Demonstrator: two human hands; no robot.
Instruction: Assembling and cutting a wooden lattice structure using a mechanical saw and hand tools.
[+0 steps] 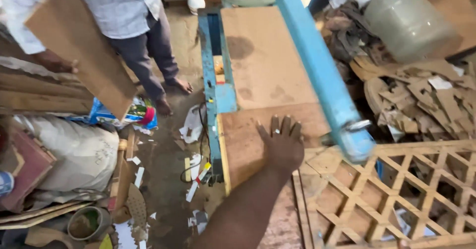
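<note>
One hand (283, 145) flat on cardboard sheet (248, 145)

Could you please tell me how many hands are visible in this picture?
2. The wearer's hand lies flat on the cardboard sheet on the blue cutter table; a co-worker's hand holds a cardboard piece, upper left. Others are out of view.

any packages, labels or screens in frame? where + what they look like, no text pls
Printed packet: on the floor left of the blue machine frame, by the co-worker's feet; flat, blue and white with red and green patches.
Paper slips: littered on the floor beside the frame's base; small white strips, one with yellow and red.
No screens or signs. The left hand lies flat on the cardboard sheet, which looks blank.
</note>
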